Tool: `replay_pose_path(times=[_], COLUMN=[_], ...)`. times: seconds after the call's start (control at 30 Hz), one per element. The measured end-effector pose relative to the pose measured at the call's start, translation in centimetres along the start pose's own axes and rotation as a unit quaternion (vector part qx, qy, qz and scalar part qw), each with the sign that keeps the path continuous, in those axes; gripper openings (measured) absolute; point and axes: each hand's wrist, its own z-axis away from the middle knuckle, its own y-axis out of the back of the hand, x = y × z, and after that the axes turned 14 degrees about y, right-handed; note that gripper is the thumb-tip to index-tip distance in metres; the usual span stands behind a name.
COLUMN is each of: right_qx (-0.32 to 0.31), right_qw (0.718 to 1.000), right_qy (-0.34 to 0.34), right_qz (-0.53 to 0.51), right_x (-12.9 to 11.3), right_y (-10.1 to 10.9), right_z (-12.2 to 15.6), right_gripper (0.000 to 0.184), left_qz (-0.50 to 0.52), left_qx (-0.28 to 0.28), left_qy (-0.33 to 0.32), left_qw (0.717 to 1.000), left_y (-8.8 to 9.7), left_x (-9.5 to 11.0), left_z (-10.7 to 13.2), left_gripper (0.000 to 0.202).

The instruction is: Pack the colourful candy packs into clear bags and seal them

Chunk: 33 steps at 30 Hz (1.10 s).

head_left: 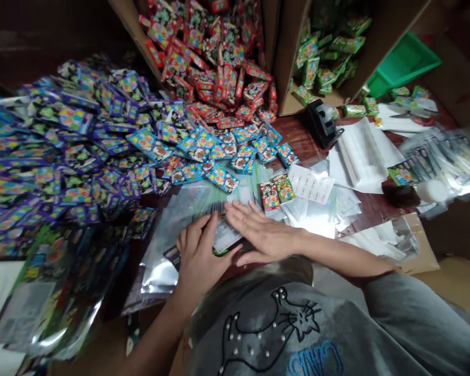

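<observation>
A dark flat package with a clear plastic window (pixel 226 235) lies at the table's front edge, partly covered by both hands. My left hand (pixel 201 248) grips its left side, the thumb apart from the fingers along the near edge. My right hand (pixel 260 232) lies flat on its right part, fingers stretched out. Under and beside them are clear plastic bags (pixel 160 261). Just beyond my right hand lie a small red box (pixel 269 196) and a small green box (pixel 284 188), near a white label sheet (pixel 311 184).
Purple boxes (pixel 78 120) pile up on the left, blue boxes (pixel 223 177) ahead. Cartons hold red boxes (pixel 203 47) and green boxes (pixel 329 52). A black tape dispenser (pixel 323 122), green tray (pixel 407 65) and packed bags (pixel 446 156) stand right. Filled packages (pixel 62 292) lie front left.
</observation>
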Motion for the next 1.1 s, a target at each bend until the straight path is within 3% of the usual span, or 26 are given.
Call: replay_pose_path(times=[0.1,0.27,0.37,0.47,0.57,0.7,0.8,0.93,1.1], right_qx=[-0.003,-0.002,-0.081,-0.093,-0.024,0.060,-0.021,-0.158,-0.216], right_qw=[0.995,0.978,0.983,0.990,0.995,0.989,0.987,0.973,0.962], right_qy=[-0.040,-0.149,-0.128,-0.072,-0.026,0.019,0.046,0.078,0.128], right_qz=[0.093,0.148,0.100,0.082,0.096,0.135,0.154,0.151,0.107], right_x=[0.6,6.1,9.2,10.4,10.3,9.1,7.5,5.7,5.4], right_y=[0.4,7.0,8.4,7.7,8.2,11.3,13.1,14.2,16.0], right_z=[0.2,4.4,6.6,7.2,6.6,4.0,0.9,-2.5,-4.4], right_gripper=[0.112,0.133,0.111,0.087,0.082,0.085,0.078,0.066,0.068], left_qz=[0.019,0.104,0.224,0.359,0.441,0.506,0.515,0.522,0.545], left_qx=[-0.005,-0.043,-0.066,-0.079,-0.109,-0.181,-0.218,-0.172,-0.139], left_qy=[0.036,0.135,0.183,0.216,0.224,0.223,0.193,0.178,0.182], left_qw=[0.999,0.984,0.955,0.904,0.862,0.813,0.806,0.816,0.807], left_y=[-0.4,0.1,-1.0,-2.8,-3.6,-2.9,-2.2,-1.9,-1.9], left_x=[1.0,0.8,-0.2,-0.7,-0.4,0.2,0.3,0.3,0.1], left_z=[-0.1,-1.1,-2.1,-3.0,-3.6,-3.8,-3.8,-3.7,-3.6], left_gripper=[0.097,0.111,0.104,0.067,0.050,0.084,0.086,0.074,0.071])
